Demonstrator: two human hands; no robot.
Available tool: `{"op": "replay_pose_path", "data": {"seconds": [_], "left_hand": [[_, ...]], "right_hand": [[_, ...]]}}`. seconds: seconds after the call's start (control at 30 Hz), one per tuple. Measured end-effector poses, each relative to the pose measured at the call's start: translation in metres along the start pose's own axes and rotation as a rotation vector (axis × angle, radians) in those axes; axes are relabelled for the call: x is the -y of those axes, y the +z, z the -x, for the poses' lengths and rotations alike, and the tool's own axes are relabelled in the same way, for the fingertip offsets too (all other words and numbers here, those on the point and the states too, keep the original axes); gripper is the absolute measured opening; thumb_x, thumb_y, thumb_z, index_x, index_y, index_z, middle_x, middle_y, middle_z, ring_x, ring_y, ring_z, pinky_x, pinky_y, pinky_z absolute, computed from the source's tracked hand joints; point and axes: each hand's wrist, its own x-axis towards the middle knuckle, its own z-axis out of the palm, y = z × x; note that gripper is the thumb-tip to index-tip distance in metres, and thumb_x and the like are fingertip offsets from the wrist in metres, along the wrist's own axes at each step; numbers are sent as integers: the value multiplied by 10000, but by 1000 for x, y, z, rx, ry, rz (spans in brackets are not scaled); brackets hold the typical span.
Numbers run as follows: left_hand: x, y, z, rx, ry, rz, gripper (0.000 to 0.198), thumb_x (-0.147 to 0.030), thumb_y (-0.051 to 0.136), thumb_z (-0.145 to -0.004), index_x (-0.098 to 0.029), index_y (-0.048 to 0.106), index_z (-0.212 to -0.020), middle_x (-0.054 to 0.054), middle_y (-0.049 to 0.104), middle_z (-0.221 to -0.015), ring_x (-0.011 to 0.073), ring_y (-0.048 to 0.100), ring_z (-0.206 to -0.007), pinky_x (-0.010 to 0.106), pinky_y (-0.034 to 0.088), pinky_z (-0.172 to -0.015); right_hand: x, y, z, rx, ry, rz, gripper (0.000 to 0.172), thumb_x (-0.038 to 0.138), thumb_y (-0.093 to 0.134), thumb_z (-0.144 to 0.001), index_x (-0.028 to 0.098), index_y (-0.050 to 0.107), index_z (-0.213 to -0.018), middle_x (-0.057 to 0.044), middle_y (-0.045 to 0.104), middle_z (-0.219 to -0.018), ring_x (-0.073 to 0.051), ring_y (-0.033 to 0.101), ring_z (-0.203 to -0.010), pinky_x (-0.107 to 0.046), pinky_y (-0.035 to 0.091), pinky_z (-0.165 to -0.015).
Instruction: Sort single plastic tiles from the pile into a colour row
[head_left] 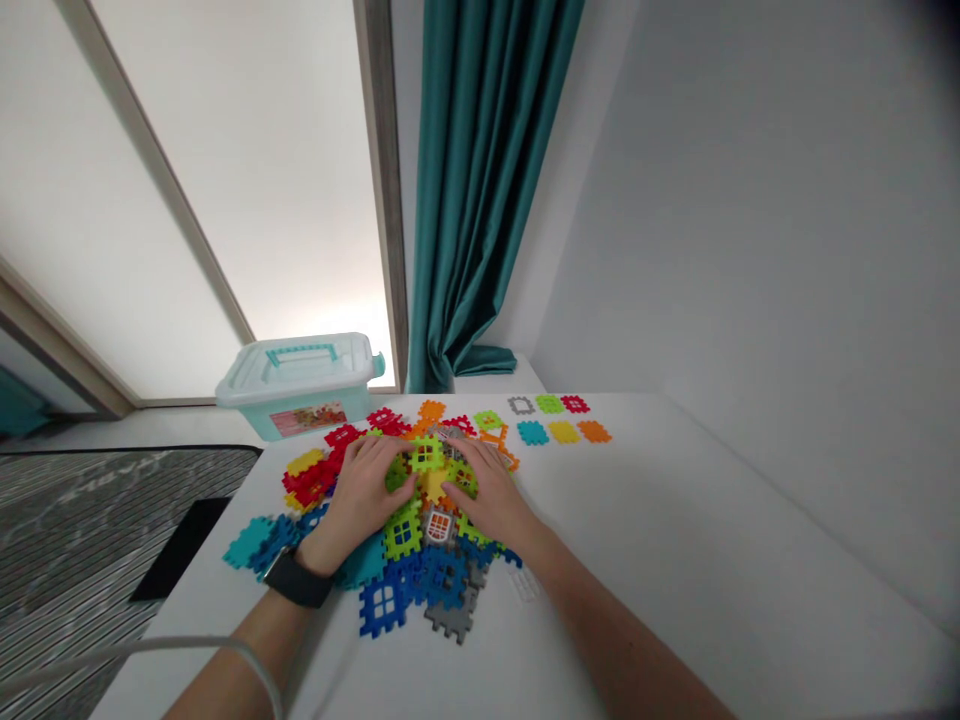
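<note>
Nothing fancy going on here, both forearms are bare all the way down. The left hand (364, 492) has a chunky black smartwatch with a dark strap (298, 578) on its wrist, and the right hand (489, 492) is plain. A thin pale grey cable (225, 645) loops over the left forearm.

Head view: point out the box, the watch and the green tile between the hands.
Box (300, 375), head view, on the lid's top.
Watch (298, 580), head view, on the dark band at the left wrist.
Green tile (426, 455), head view, on the middle of its window.
</note>
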Motion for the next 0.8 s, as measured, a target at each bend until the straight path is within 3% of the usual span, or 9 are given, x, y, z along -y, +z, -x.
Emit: {"op": "replay_pose_path", "data": {"seconds": [0.2, 0.47, 0.7, 0.8], "left_hand": [[-5, -2, 1, -65, 122, 39, 193, -225, 591, -884, -236, 572, -1075, 50, 719, -1069, 245, 641, -1040, 466, 402, -1030], [-11, 6, 6, -76, 138, 54, 199, -208, 578, -889, -228, 587, -1087, 58, 705, -1066, 241, 634, -1032, 450, 412, -1017], [-7, 8, 8, -75, 53, 47, 528, -347, 667, -880, -224, 512, -1369, 125, 605, -1273, 304, 557, -1209, 470, 444, -1028], [-4, 8, 8, -77, 77, 61, 505, -369, 685, -875, -226, 562, -1342, 123, 592, -1273, 308, 556, -1202, 472, 455, -1022]], "right_hand": [[4, -3, -1, -85, -81, -2, 531, 300, 580, -957, 293, 451, -1472, -82, 563, -1448, -258, 502, -1355, -499, 386, -1167], [6, -4, 1, -114, -152, 12, 453, 274, 588, -959, 292, 529, -1407, -89, 596, -1402, -248, 544, -1316, -502, 411, -1148], [4, -11, -2, -126, -214, 15, 484, 272, 626, -937, 273, 516, -1408, -84, 634, -1366, -247, 562, -1290, -499, 418, -1147], [6, -12, -2, -132, -238, 22, 499, 260, 633, -929, 277, 509, -1412, -84, 637, -1365, -256, 563, -1287, -516, 424, -1137]]}}
